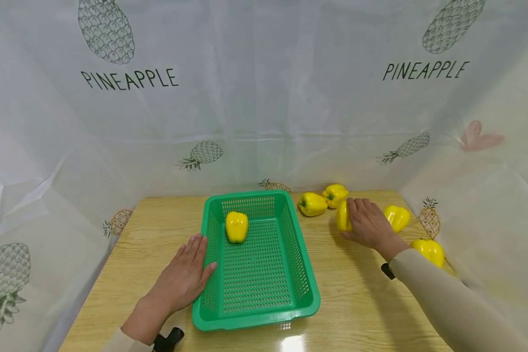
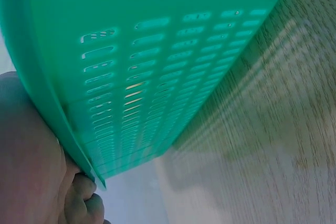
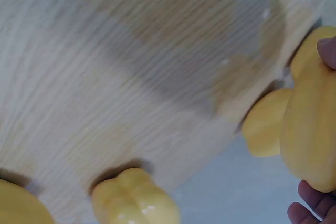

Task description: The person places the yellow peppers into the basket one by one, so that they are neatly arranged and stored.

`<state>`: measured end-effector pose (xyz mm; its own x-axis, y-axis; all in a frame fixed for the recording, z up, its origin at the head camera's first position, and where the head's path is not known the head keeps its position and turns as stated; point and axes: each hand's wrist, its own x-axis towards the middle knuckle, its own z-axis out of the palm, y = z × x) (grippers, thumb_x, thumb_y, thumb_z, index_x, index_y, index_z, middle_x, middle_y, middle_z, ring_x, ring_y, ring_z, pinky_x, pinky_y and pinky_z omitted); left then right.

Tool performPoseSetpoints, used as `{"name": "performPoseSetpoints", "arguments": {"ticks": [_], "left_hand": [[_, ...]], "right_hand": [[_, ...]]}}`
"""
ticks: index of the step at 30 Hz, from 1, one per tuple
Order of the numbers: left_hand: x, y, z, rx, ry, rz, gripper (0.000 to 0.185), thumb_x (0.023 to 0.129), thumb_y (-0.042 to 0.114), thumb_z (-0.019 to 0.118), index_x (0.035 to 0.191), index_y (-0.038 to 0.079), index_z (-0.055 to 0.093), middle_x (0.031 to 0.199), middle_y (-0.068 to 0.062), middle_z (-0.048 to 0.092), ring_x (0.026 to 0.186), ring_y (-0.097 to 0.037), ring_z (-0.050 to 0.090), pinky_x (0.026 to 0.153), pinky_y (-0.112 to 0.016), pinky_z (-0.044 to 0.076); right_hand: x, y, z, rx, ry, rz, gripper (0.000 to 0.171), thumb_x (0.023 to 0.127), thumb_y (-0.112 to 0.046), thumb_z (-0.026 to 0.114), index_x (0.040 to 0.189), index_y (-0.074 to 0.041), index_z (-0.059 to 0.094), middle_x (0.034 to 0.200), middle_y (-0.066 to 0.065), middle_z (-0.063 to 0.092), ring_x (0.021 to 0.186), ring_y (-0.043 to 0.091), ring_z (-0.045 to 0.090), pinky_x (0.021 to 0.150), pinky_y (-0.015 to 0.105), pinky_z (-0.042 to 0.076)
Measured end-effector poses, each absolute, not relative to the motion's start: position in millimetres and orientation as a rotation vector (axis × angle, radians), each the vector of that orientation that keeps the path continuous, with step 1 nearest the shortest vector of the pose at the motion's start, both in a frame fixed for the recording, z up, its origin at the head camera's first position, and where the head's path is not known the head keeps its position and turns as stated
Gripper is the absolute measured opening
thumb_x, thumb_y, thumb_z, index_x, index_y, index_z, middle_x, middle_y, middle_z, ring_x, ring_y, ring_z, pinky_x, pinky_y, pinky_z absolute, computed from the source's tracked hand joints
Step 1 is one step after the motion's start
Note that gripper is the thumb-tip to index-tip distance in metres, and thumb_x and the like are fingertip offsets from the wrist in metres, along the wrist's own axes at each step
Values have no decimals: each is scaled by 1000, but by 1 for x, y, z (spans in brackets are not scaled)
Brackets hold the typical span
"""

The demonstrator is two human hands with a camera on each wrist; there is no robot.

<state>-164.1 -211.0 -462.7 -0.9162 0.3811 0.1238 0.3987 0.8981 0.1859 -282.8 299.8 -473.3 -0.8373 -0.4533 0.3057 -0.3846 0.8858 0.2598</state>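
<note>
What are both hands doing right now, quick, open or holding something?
Left hand: open, resting on the basket's rim.
Right hand: closed, holding a pepper.

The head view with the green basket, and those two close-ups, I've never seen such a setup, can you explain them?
A person is working bare-handed here, with no robot. The wide picture comes from a camera worn on the head; the close-ups come from cameras worn on each wrist. On the wooden table stands a green basket with one yellow pepper inside. The left hand rests on the basket's left edge. The right hand grips another pepper, and four more peppers lie on the table, to the right of the basket.
</note>
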Motion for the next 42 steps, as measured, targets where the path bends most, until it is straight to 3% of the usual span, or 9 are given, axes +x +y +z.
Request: {"name": "performPoseSetpoints", "arguments": {"ticks": [19,30,35,42], "left_hand": [[-161,-213,-464,-604,-2996,-296,72,112,37,51,160,-12,30,167,-32,30,157,-47,29,125,-63,31],[-160,-212,-460,-605,-3012,-301,71,112,36,52,160,-13,30,167,-33,31,157,-47,29,125,-64,30],[-161,-212,-459,-606,-3017,-288,71,112,36,52,160,-13,31,167,-32,31,157,-47,29,125,-63,30],[-162,-211,-459,-614,-3027,-291,72,113,37,50,161,-12,30,168,-32,29,158,-46,27,127,-63,28]], "right_hand": [[-299,256,-451,708,-2613,-329,90,76,-58,87,125,6,48,105,21,57,96,39,55,88,51,53],[-308,231,-433,753,-2609,-320,95,77,-60,86,135,6,47,118,21,60,105,39,57,93,51,53],[-313,217,-423,788,-2554,-324,95,75,-58,88,133,7,49,114,21,61,102,37,57,89,48,53],[-321,193,-404,797,-2488,-352,88,80,-57,83,130,7,50,109,20,60,96,35,55,85,45,52]]}}
